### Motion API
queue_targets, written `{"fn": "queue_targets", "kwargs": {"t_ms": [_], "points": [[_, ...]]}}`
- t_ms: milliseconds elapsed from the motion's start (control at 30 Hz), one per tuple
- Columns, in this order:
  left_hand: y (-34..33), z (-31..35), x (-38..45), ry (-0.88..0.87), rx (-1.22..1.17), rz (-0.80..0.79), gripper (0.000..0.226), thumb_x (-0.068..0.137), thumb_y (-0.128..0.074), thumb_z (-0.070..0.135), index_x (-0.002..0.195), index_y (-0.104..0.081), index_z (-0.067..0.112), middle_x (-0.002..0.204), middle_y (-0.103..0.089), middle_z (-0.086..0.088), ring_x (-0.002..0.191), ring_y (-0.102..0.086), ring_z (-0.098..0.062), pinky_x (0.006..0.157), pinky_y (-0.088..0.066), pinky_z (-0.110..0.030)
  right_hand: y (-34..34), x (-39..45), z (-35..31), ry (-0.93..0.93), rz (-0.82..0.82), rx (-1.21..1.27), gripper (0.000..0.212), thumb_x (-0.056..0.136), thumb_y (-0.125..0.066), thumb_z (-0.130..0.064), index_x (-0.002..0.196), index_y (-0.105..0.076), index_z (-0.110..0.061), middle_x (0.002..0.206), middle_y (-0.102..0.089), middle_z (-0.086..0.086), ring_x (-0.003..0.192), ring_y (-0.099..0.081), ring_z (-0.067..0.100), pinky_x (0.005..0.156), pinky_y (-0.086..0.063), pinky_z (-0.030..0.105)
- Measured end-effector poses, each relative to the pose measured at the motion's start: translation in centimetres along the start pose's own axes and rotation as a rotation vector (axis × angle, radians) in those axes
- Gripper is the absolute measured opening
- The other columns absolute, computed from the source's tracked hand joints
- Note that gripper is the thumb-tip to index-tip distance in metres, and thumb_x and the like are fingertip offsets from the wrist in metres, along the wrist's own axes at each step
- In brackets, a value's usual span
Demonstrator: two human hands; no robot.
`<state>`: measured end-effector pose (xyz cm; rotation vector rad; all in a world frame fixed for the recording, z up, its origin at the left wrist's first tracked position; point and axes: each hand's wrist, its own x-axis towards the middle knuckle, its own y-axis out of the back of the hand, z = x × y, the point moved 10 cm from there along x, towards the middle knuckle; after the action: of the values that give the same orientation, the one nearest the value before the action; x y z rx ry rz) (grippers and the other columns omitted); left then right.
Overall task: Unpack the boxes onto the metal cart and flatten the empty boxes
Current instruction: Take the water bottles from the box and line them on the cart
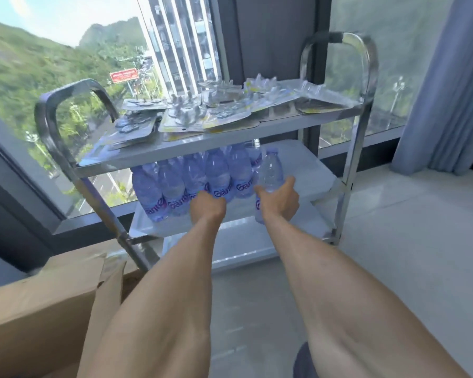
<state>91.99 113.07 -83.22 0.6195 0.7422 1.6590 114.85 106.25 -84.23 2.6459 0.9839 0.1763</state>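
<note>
Standing on the middle shelf (306, 170) of the metal cart (347, 110), a row of water bottles (191, 178) with blue-purple labels occupies the shelf's left and centre portion. The right hand (280, 199) grips one further bottle (270, 173) at the row's right end, thumb and fingers curled round its lower body; this bottle is upright. The left hand (208, 207) is pressed against the front of the row at label height; its fingers are hidden behind the knuckles, so whether they are apart or clamped cannot be told. Blister packs (210, 110) cover the top shelf. An open cardboard box (47, 309) sits at lower left, just beside the cart's leg. Behind the cart are a window (66, 64) and a blue curtain (443, 91).
</note>
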Motion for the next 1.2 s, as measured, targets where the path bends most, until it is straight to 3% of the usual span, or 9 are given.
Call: {"fn": "queue_targets", "kwargs": {"t_ms": [133, 300, 433, 567, 667, 833, 900, 1000, 1200], "points": [[-0.3, 3.6, 3.6, -0.021, 0.124, 0.037, 0.029, 0.084, -0.059, 0.025, 0.109, -0.063, 0.011, 0.108, -0.067, -0.012, 0.098, -0.064, -0.033, 0.071, -0.048, -0.034, -2.5, 2.5, -0.6, 0.14, 0.036, 0.01, 0.052, 0.074, -0.081, -0.022, 0.11, -0.046, -0.008, 0.108, -0.065, 0.016, 0.098, -0.06, 0.036, 0.068, -0.038, 0.033], [-1.4, 6.1, 5.6, 0.027, 0.321, 0.219, 0.093, 0.082, -0.075, 0.027, 0.153, -0.017, 0.01, 0.155, -0.021, -0.027, 0.142, -0.027, -0.039, 0.107, -0.039, -0.048, -6.3, 5.1, -0.7, 0.172, 0.087, 0.074, 0.051, 0.074, -0.077, -0.009, 0.116, -0.047, -0.006, 0.113, -0.061, 0.013, 0.105, -0.056, 0.035, 0.081, -0.05, 0.043], [-4.2, 6.3, 6.3, 0.007, 0.335, 0.299, 0.104, 0.089, -0.07, 0.04, 0.157, 0.002, 0.009, 0.16, 0.005, -0.031, 0.149, -0.009, -0.044, 0.112, -0.03, -0.051, -8.4, 7.8, 0.6, 0.171, 0.074, 0.189, 0.058, 0.073, -0.076, -0.008, 0.124, -0.049, -0.008, 0.116, -0.061, 0.013, 0.111, -0.054, 0.033, 0.089, -0.048, 0.043], [-5.7, 5.4, 6.5, -0.002, 0.367, 0.461, 0.109, 0.081, -0.076, 0.049, 0.156, -0.008, 0.01, 0.159, -0.003, -0.032, 0.147, -0.016, -0.045, 0.107, -0.035, -0.049, -9.7, 10.4, 1.0, 0.236, 0.025, 0.192, 0.056, 0.075, -0.075, -0.014, 0.124, -0.05, -0.01, 0.116, -0.061, 0.012, 0.108, -0.056, 0.032, 0.088, -0.05, 0.042], [-5.5, 5.5, 6.4, -0.047, 0.415, 0.571, 0.109, 0.075, -0.08, 0.05, 0.156, -0.017, 0.012, 0.158, -0.015, -0.032, 0.145, -0.024, -0.045, 0.106, -0.035, -0.05, -11.0, 11.3, 1.0, 0.233, -0.012, 0.142, 0.06, 0.084, -0.068, -0.015, 0.139, -0.044, -0.018, 0.117, -0.051, 0.014, 0.103, -0.056, 0.03, 0.083, -0.048, 0.033], [-6.6, 5.7, 7.1, -0.224, 0.481, 0.509, 0.11, 0.084, -0.07, 0.053, 0.158, 0.003, 0.016, 0.161, 0.006, -0.028, 0.151, -0.002, -0.04, 0.116, -0.019, -0.054, -12.8, 11.8, 1.3, 0.248, -0.035, -0.044, 0.066, 0.095, -0.054, -0.014, 0.154, -0.024, -0.023, 0.121, -0.053, 0.016, 0.107, -0.056, 0.03, 0.082, -0.041, 0.03], [-6.6, 5.4, 7.1, -0.231, 0.476, 0.53, 0.112, 0.083, -0.07, 0.055, 0.158, 0.003, 0.017, 0.162, 0.003, -0.026, 0.151, -0.002, -0.039, 0.115, -0.02, -0.054, -13.2, 12.6, 1.1, 0.237, -0.064, -0.026, 0.051, 0.096, -0.05, -0.013, 0.145, -0.036, -0.018, 0.118, -0.058, 0.014, 0.103, -0.058, 0.028, 0.079, -0.044, 0.029], [-6.5, 5.2, 7.1, -0.24, 0.461, 0.529, 0.113, 0.081, -0.071, 0.056, 0.158, 0.002, 0.019, 0.163, 0.001, -0.024, 0.152, -0.003, -0.037, 0.115, -0.021, -0.053, -13.2, 14.0, 1.0, 0.228, -0.037, -0.066, 0.02, 0.1, -0.041, -0.017, 0.118, -0.048, -0.016, 0.092, -0.057, 0.002, 0.084, -0.057, 0.021, 0.057, -0.038, 0.02], [-6.6, 5.2, 7.1, -0.25, 0.464, 0.509, 0.11, 0.084, -0.069, 0.053, 0.157, 0.006, 0.021, 0.163, 0.004, -0.024, 0.152, 0.0, -0.037, 0.115, -0.02, -0.053, -14.3, 14.1, 0.8, 0.227, 0.043, -0.142, 0.054, 0.094, -0.049, -0.009, 0.144, -0.034, -0.021, 0.112, -0.062, 0.006, 0.1, -0.061, 0.024, 0.07, -0.045, 0.029]]}}
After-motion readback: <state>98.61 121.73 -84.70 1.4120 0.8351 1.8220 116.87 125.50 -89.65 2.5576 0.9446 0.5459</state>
